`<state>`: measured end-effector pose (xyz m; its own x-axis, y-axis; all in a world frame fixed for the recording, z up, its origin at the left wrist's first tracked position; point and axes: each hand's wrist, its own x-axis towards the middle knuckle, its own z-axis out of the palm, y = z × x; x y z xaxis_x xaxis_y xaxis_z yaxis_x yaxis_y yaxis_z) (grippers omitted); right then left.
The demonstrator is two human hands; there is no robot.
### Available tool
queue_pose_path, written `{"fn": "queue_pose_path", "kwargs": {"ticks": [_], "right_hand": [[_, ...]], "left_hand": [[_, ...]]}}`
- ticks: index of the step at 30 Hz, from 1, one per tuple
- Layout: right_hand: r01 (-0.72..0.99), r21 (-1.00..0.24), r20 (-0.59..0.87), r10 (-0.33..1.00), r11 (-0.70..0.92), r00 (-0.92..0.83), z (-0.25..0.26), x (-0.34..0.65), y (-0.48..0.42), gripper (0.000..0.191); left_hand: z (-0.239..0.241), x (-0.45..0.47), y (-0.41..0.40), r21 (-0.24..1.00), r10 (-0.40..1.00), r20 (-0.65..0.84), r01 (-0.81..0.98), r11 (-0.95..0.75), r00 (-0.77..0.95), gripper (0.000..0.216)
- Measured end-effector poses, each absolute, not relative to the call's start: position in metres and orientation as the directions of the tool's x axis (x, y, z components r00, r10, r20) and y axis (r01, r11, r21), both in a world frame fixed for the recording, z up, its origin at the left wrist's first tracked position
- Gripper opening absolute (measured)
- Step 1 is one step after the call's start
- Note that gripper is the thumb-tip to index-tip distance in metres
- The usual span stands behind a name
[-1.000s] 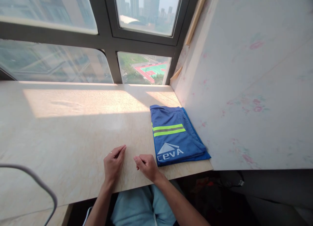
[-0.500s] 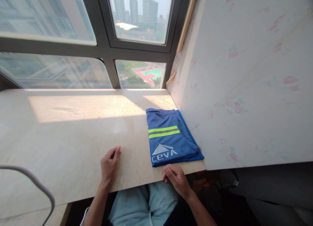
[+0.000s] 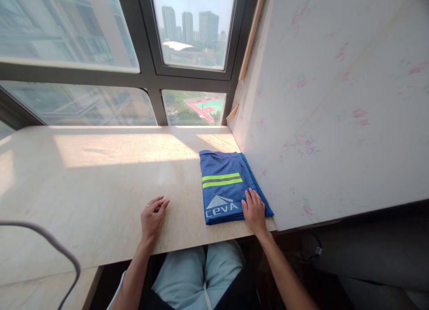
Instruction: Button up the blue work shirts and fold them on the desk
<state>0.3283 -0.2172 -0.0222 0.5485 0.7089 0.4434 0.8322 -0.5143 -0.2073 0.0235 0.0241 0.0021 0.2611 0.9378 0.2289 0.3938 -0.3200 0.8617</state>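
Observation:
Folded blue workwear (image 3: 221,162) lies flat near the right end of the windowsill desk, against the wall. A yellow-green and grey reflective stripe crosses it, with white "CEVA" lettering and a roof-like logo below. My right hand (image 3: 254,211) rests on the near right corner of the cloth, palm down, fingers stretched out and not gripping. To the left of the workwear, my left hand (image 3: 154,216) rests on the desk with its fingers loosely curled and slightly apart, nothing visible in them. A ring shows on one finger.
The pale marble-patterned desk (image 3: 110,203) runs along the window (image 3: 194,28). On the right stands a wall (image 3: 318,122) with faded flower print. A grey cable (image 3: 50,240) curves over the desk at lower left. My legs (image 3: 201,274) are under the front edge.
My right hand has moved from the front edge up onto the workwear's near right corner, and its fingers have straightened. My left hand's curl has loosened a little. The view has shifted slightly.

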Motion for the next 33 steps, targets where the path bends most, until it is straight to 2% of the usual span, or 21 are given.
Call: {"fn": "queue_pose_path", "kwargs": {"ticks": [6, 11, 13, 15, 18, 22, 25, 29, 33], "right_hand": [[0.836, -0.191, 0.468, 0.701, -0.514, 0.538, -0.02, 0.324, -0.216, 0.045], [0.832, -0.189, 0.473, 0.694, -0.522, 0.543, -0.019, 0.325, -0.215, 0.044], [0.835, -0.193, 0.477, 0.694, -0.515, 0.539, -0.02, 0.325, -0.215, 0.044], [0.838, -0.2, 0.484, 0.693, -0.508, 0.535, -0.02, 0.325, -0.215, 0.044], [0.836, -0.209, 0.487, 0.687, -0.508, 0.539, -0.022, 0.325, -0.215, 0.044], [0.829, -0.219, 0.485, 0.679, -0.515, 0.551, -0.023, 0.325, -0.215, 0.045], [0.829, -0.22, 0.489, 0.677, -0.515, 0.55, -0.023, 0.324, -0.215, 0.045], [0.831, -0.214, 0.492, 0.678, -0.514, 0.546, -0.023, 0.323, -0.215, 0.045], [0.834, -0.222, 0.494, 0.679, -0.505, 0.543, -0.023, 0.323, -0.216, 0.044]], "left_hand": [[0.001, 0.024, 0.028, 0.846, 0.929, 0.256, 0.403, -0.349, 0.267, 0.038], [0.005, 0.045, 0.009, 0.77, 0.92, 0.253, 0.513, -0.378, 0.298, 0.043], [0.009, 0.065, -0.012, 0.802, 0.924, 0.222, 0.481, -0.354, 0.311, 0.047], [0.015, 0.088, -0.038, 0.89, 0.938, 0.103, 0.39, -0.235, 0.33, 0.052], [0.027, 0.12, -0.069, 0.939, 0.888, -0.149, 0.343, -0.011, 0.435, 0.061], [0.043, 0.141, -0.082, 0.899, 0.773, -0.392, 0.387, 0.205, 0.499, 0.055], [0.053, 0.145, -0.081, 0.841, 0.632, -0.54, 0.358, 0.405, 0.555, 0.048], [0.058, 0.149, -0.079, 0.756, 0.558, -0.616, 0.217, 0.618, 0.557, 0.041], [0.052, 0.152, -0.079, 0.808, 0.649, -0.575, 0.225, 0.544, 0.498, 0.028]]}}
